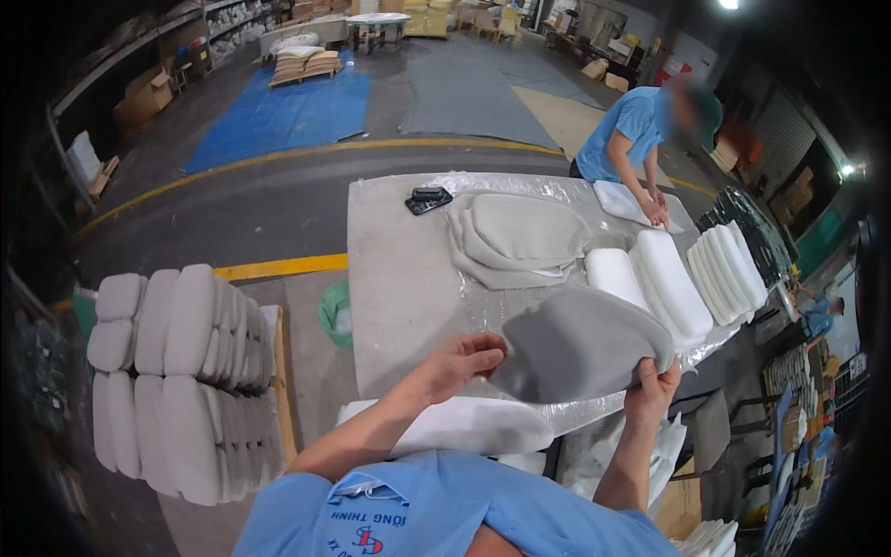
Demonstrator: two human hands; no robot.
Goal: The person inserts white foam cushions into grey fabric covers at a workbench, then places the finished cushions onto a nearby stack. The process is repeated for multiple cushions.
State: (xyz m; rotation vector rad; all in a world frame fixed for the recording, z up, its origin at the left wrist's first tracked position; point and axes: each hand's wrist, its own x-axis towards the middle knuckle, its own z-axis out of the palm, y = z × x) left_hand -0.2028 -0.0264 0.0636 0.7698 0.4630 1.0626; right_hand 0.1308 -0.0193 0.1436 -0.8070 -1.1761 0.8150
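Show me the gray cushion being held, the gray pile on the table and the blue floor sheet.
Gray cushion (585, 348): head view, its broad face.
Gray pile (524, 226): head view, its top piece.
Blue floor sheet (278, 116): head view, its bare middle.

Dim bkgd, rt lamp (846, 170) glare, warped edges.

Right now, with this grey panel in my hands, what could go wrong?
The rounded grey fabric panel, gripped by the right hand near one end with the left hand at the other, might slip. It could knock the white oblong pads just beyond. The flat black phone-like item beside the stacked grey rounded pieces might get covered.
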